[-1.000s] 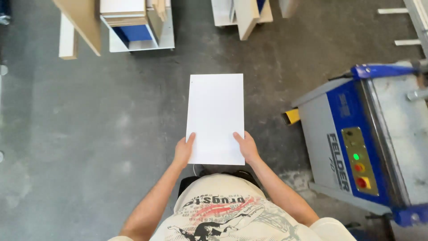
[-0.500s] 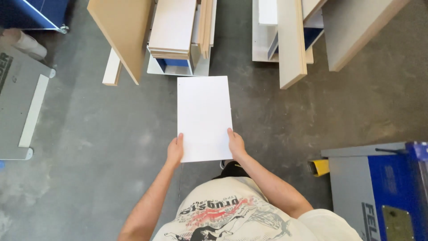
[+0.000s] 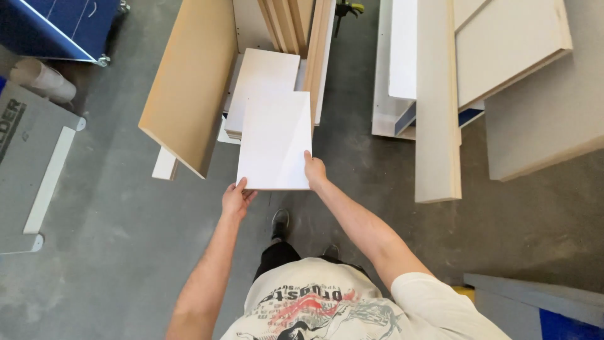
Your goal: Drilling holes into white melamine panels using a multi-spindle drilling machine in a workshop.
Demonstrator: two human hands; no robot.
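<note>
White panel (image 3: pixel 275 140), gripped by left hand (image 3: pixel 236 199) and right hand (image 3: pixel 314 171), half-hides stacked boards (image 3: pixel 261 79).

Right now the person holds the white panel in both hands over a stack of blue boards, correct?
Not quite. The head view shows both hands, left hand and right hand, holding the white panel, but the stack of boards under it is white, not blue.

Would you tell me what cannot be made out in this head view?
- Left hand fingers: hidden under the white panel.
- Stack of white boards: near end covered by the panel, so the count is unclear.
- Grey machine: cut off by the left edge.
</note>
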